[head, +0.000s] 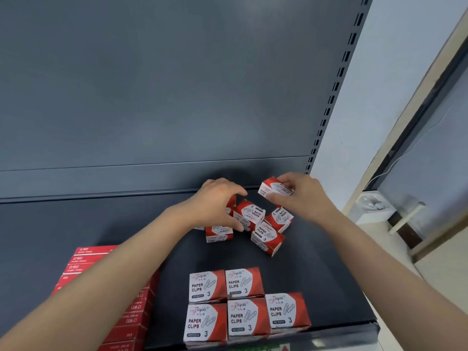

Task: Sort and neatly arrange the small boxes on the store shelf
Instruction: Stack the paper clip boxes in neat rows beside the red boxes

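Observation:
Several red-and-white paper clip boxes lie jumbled at the back of the dark shelf (76, 224). My right hand (301, 193) holds one box (272, 187) lifted above the jumble. My left hand (217, 201) curls over the pile's left side, fingers and thumb around a tilted box (249, 214). Two more loose boxes (268, 238) (282, 217) lie skewed beside it, and another (219, 234) sits under my left thumb. At the shelf's front, several paper clip boxes (247, 317) stand in neat rows, labels facing up.
Red staple boxes (83, 262) are stacked at the front left, partly under my left forearm. The shelf's slotted upright (326, 115) rises at the right, with a pale wall and a window frame beyond. A grey back panel closes the rear.

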